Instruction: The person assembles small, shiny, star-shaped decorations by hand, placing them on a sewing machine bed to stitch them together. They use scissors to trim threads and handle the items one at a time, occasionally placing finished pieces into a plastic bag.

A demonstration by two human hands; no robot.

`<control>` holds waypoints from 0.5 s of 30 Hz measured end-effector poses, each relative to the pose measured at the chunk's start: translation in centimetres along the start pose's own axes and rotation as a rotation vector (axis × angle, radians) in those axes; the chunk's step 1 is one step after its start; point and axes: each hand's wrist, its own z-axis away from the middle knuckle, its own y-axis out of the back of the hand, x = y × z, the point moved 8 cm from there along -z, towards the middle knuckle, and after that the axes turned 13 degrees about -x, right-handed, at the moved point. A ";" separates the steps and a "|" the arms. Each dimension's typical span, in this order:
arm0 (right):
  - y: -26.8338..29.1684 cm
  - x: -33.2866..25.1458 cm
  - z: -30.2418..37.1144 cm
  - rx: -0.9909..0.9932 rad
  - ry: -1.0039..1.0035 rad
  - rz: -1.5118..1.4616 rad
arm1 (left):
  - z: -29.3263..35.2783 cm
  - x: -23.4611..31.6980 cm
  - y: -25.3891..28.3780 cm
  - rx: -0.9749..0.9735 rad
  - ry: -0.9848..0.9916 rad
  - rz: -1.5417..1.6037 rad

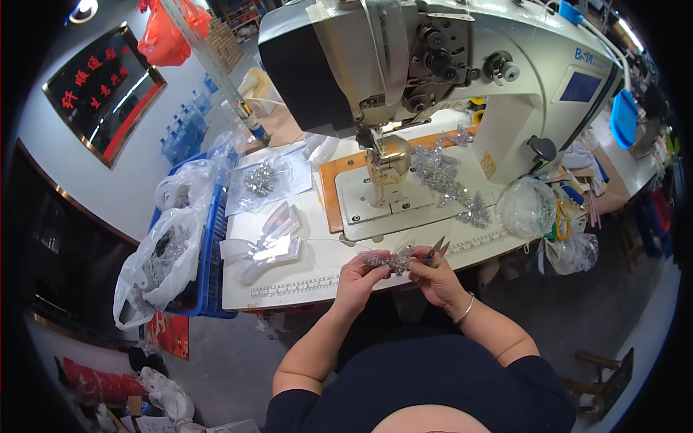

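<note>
A silvery beaded trim [398, 263] on sheer backing is stretched between my hands at the front edge of the sewing table. My left hand [356, 281] pinches its left end between thumb and fingers. Closed on the right end is my right hand [439, 283], which also has a small pair of scissors [439, 248] tucked in it, blades pointing up and away. Just beyond stands a white sewing machine [520, 58], its presser area [390, 159] above a metal plate. More beaded trim [440, 173] lies to the right of the needle.
Left on the table are folded shiny strips [271, 242] and a clear bag with a beaded cluster [260, 178]. A blue crate [209, 267] with plastic bags [162, 260] adjoins the table's left edge. At right sit a clear round bag [527, 208] and yellow-handled scissors [562, 220].
</note>
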 end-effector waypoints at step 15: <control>0.0 -1.2 0.2 0.213 0.141 0.238 | 0.3 -0.8 -0.3 -0.007 0.083 -0.001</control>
